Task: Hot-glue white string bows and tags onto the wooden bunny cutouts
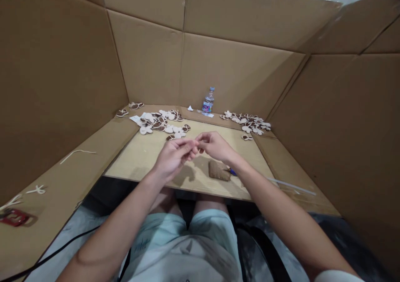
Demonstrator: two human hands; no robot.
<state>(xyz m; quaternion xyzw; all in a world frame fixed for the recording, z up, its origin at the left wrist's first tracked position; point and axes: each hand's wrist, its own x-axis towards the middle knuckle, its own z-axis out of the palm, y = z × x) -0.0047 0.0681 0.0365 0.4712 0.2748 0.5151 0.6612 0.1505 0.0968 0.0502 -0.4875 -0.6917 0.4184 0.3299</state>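
Over the middle of the wooden board [131, 161], my left hand [175, 154] and my right hand [215, 145] meet at the fingertips. Both are closed in a pinch. Whatever lies between the fingers is too small or too hidden to make out. Just beyond my left hand is a pile of small white and brown pieces with pale cord [159, 123]. A similar pile [250, 122] lies at the back right. Below my right hand sits a brown block-like piece [218, 170], with a blue-handled object [233, 172] beside it, partly behind my forearm.
Cardboard walls [237, 77] enclose the board on three sides. A labelled water bottle [208, 101] stands at the back. On the left cardboard ledge are a red tool [15, 217], cord scraps [36, 189] and a loose cord [76, 153]. A clear strip [295, 186] lies at right.
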